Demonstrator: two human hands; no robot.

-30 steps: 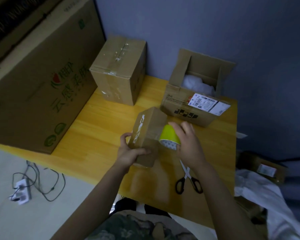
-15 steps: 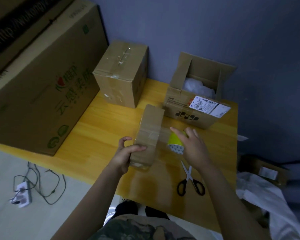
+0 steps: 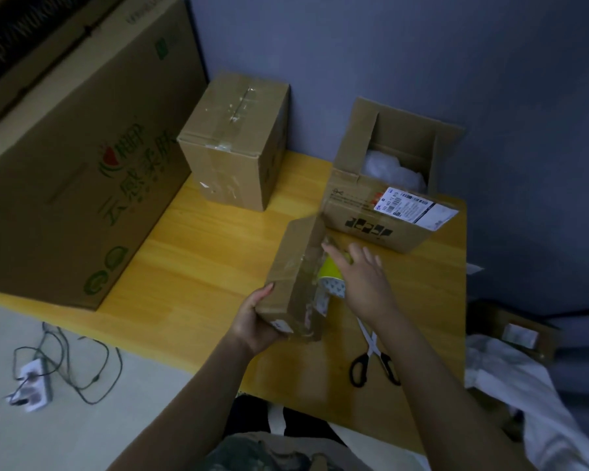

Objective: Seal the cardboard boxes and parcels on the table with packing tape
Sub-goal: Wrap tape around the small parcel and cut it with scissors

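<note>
The left hand (image 3: 255, 326) grips the near end of a small brown cardboard parcel (image 3: 293, 277) at mid-table; the right hand (image 3: 361, 283) clasps a yellow-green roll of packing tape (image 3: 330, 275) against the parcel's right side. Black-handled scissors (image 3: 371, 355) lie near right on the yellow wooden table (image 3: 198, 253), and an open labelled cardboard box (image 3: 371, 215) stands beyond.

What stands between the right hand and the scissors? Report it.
Nothing visible. The right hand holds the tape roll against the small box; the scissors lie on the table nearer the person, blade tips hidden under that wrist.
</note>
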